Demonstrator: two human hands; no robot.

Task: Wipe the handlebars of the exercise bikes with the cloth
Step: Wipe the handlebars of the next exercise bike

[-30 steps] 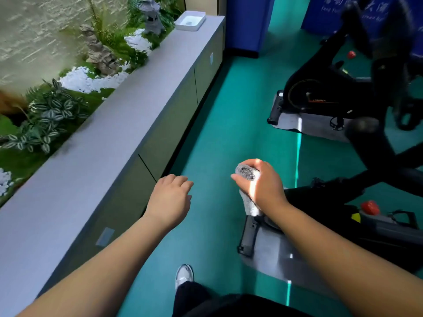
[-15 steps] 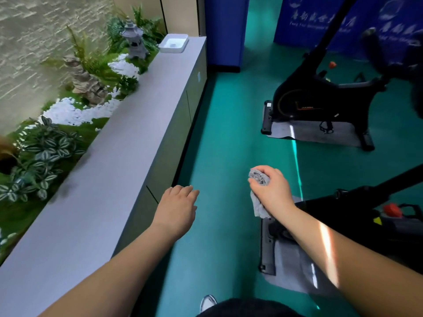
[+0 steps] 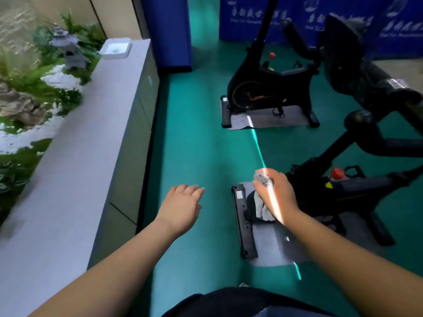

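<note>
Far left: planter strip with green plants (image 3: 34, 88), white pebbles (image 3: 57, 76), a rock (image 3: 20, 106) and a small stone lantern (image 3: 68, 50). Next to it a long grey counter (image 3: 75, 170) running away from the camera, cabinet doors on its side face, a white tray (image 3: 115, 49) at its far end. Green floor (image 3: 194, 138) beside the counter, a bright light stripe (image 3: 258, 145) across it.

Left hand (image 3: 180, 208) out over the floor, palm down, fingers relaxed and a bit bent, grip released, holding nothing, touching nothing.

Right hand (image 3: 274, 195) just right of it, grip clenched round a bunched grey-white cloth (image 3: 263, 203); one end of the cloth pokes out above the fist, the rest hangs below it. Hand and cloth are in the air over the front foot of the near exercise bike (image 3: 343, 193), not touching the bike as far as the view shows. A sun streak crosses the hand and wrist.

Near bike is black, with a red knob (image 3: 336, 173), and stands on a grey mat (image 3: 272, 243). Its handlebars (image 3: 375, 88) are up at the right edge, blurred, well apart from the cloth.

Second black bike (image 3: 267, 92) stands farther back on its own grey mat. Blue panels (image 3: 343, 24) with white lettering behind it, lettering unreadable.

Bottom centre: dark clothing (image 3: 240, 303) of the person.
</note>
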